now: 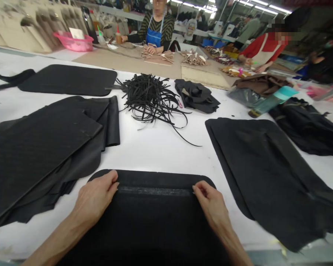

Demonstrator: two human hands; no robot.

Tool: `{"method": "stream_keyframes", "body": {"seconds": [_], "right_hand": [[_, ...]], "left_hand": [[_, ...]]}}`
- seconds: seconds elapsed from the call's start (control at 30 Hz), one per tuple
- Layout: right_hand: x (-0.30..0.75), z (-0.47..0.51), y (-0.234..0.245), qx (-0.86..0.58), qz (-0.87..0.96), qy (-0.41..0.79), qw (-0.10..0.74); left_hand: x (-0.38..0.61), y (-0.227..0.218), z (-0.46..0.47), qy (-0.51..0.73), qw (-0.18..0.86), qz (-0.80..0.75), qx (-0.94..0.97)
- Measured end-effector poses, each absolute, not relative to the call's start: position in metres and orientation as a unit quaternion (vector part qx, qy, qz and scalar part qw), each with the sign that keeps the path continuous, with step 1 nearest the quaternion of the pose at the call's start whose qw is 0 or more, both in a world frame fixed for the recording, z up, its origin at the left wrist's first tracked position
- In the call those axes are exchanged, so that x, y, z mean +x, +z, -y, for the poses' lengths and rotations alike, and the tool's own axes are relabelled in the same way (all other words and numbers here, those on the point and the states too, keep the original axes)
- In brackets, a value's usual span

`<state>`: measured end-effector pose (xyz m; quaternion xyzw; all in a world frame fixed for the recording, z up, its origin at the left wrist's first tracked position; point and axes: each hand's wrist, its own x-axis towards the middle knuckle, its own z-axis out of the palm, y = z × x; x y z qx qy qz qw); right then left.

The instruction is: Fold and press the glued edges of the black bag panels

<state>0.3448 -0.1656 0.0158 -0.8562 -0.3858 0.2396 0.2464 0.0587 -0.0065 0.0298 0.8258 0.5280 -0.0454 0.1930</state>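
Observation:
A black leather-like panel (155,225) with rounded top corners lies on the table right in front of me. A thin greyish, shiny band (155,191) runs across it below its top edge. At the band's left end, my left hand (98,195) is closed, thumb and forefinger pinched together on the black material. My right hand (209,199) pinches the material in the same way at the band's right end. Whether a separate layer lies under the fingertips, I cannot tell. The panel's lower part is dark and runs out of view.
Black sheets are stacked on the left (44,147) and right (266,166) of the white table (155,155). Beyond are a heap of black strips (147,92), another black panel (72,79), a teal-lidded bottle (274,101) and a pink basket (73,42). Co-workers sit across.

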Motion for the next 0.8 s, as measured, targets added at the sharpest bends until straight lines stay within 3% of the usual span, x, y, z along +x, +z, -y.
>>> {"method": "stream_keyframes", "body": {"seconds": [0.3,0.5,0.8], "right_hand": [[0.346,0.166,0.016,-0.853,0.385,0.247,0.250],[0.344,0.164,0.013,-0.868,0.392,0.210,0.220],[0.339,0.162,0.014,-0.877,0.401,0.185,0.189]], "left_hand": [[0.045,0.004,0.024,0.097,0.026,-0.289,0.952],[0.039,0.001,0.035,0.100,-0.097,-0.238,0.961],[0.047,0.007,0.038,0.082,-0.108,-0.243,0.960]]}}
